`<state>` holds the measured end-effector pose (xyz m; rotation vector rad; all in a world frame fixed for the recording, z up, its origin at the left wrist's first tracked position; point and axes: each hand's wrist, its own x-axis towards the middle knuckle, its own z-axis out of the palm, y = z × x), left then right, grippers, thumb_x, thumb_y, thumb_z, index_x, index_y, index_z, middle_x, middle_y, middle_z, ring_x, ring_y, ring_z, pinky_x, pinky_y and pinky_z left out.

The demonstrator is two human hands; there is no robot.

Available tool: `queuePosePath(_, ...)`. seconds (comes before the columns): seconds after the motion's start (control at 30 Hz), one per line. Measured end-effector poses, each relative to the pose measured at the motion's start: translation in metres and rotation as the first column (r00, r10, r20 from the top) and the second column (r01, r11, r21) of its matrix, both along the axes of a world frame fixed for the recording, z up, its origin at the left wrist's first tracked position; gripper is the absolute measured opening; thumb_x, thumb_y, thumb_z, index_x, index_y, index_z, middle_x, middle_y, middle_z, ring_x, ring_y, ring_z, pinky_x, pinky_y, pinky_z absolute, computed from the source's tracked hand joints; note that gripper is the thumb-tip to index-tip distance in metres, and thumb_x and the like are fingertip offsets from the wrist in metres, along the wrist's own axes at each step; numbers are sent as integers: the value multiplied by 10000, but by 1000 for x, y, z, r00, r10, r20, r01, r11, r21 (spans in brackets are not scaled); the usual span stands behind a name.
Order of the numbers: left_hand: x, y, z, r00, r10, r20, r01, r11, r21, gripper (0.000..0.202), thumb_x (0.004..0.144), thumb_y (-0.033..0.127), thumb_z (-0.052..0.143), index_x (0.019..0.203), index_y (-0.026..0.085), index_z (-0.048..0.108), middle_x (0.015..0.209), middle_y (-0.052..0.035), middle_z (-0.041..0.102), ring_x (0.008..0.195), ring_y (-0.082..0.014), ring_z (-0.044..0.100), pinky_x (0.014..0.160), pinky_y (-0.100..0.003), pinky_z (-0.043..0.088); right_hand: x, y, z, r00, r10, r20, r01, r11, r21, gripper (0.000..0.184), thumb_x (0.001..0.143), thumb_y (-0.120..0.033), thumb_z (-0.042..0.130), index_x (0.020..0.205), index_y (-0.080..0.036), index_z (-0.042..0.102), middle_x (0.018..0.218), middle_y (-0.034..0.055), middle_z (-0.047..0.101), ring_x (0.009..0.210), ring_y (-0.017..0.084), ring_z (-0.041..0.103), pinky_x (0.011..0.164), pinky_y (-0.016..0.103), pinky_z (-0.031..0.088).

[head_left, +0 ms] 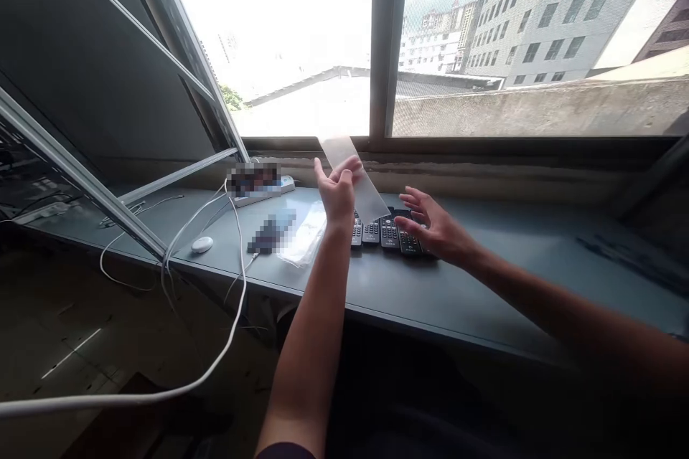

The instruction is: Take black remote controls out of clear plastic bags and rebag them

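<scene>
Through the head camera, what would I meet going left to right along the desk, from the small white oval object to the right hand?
White oval object → pixelated item → clear plastic bags → left hand → black remotes → right hand.

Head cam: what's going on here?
A person's left hand holds a translucent plastic sleeve up in front of the window; some fingers show through it. The right hand is open by the right end of a row of dark remotes, with nothing visible in it. The remotes lie on the bench, with clear plastic bags to their left.
</scene>
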<state>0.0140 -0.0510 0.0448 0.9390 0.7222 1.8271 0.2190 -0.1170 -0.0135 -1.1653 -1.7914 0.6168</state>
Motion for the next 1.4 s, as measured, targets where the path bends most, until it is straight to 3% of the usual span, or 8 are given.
queuePosePath(0.13, 8, 30, -10, 946, -191, 262, 220, 972, -84, 820, 976, 52, 759, 1721, 190, 444, 1343, -117, 812, 1333, -244, 767, 1146, -379, 635, -2, 5, 11, 966, 34, -256, -87, 976, -198, 901, 920, -672, 881, 1645, -230, 580, 1506, 221, 757, 1351, 409, 765, 1144, 599, 636)
queuePosePath(0.23, 10, 41, -24, 918, -305, 253, 337, 937, -91, 514, 1005, 69, 739, 1504, 159, 653, 1354, -120, 808, 1336, -237, 764, 1132, -363, 629, -4, 9, 20, 968, -19, -250, -41, 972, -230, 556, 872, -625, 941, 1237, -222, 825, 1208, 149, 874, 1172, 371, 830, 1110, 564, 653)
queuePosePath(0.33, 5, 46, -37, 899, -369, 237, 404, 907, -119, 390, 1006, 74, 695, 1390, 139, 721, 1350, -132, 806, 1349, -228, 754, 1131, -344, 624, -6, 16, 23, 963, -98, -252, 53, 983, -177, 413, 856, -597, 946, 993, -223, 838, 1065, 120, 878, 1042, 336, 834, 1019, 533, 677)
queuePosePath(0.5, -16, 53, -53, 890, -402, 214, 440, 879, -181, 408, 961, 151, 640, 1350, 134, 762, 1297, -153, 821, 1316, -260, 765, 1125, -390, 636, -3, 18, 10, 935, -196, -295, 221, 974, 55, 277, 934, -498, 839, 977, -231, 778, 1018, 98, 845, 945, 295, 806, 883, 472, 679)
queuePosePath(0.63, -27, 51, -60, 905, -358, 231, 407, 886, -221, 450, 986, 237, 535, 1362, 119, 753, 1249, -169, 829, 1333, -282, 750, 1110, -402, 629, 10, 2, -1, 955, -278, -107, 297, 908, 296, 243, 1006, -507, 752, 1004, -265, 767, 1185, 104, 836, 913, 290, 778, 803, 460, 660)
queuePosePath(0.83, -18, 36, -54, 847, -510, 148, 531, 820, -214, 789, 1011, 760, 576, 1558, 195, 627, 1534, -202, 694, 1480, -364, 642, 1105, -482, 634, 16, -14, 3, 942, -334, 36, 280, 841, 463, 209, 1065, -490, 668, 1054, -329, 800, 1123, 105, 840, 999, 351, 758, 921, 561, 647)
queuePosePath(1.03, -13, 34, -52, 782, -564, 263, 616, 765, -189, 802, 1045, 549, 649, 1712, 168, 418, 1582, -258, 621, 1454, -344, 678, 1141, -512, 620, 9, -14, 5, 963, -218, 155, 98, 827, 554, 228, 1081, -372, 625, 1124, -357, 849, 1087, 82, 842, 1135, 363, 736, 1049, 606, 615)
queuePosePath(1.4, -20, 9, -46, 578, -814, 59, 796, 547, -258, 636, 1045, 642, 652, 1457, 157, 682, 1415, -251, 766, 1392, -421, 725, 1182, -636, 591, -2, -17, 2, 967, -241, 82, 164, 837, 522, 251, 1073, -420, 642, 1094, -358, 885, 1025, 104, 796, 1098, 367, 725, 986, 607, 640)
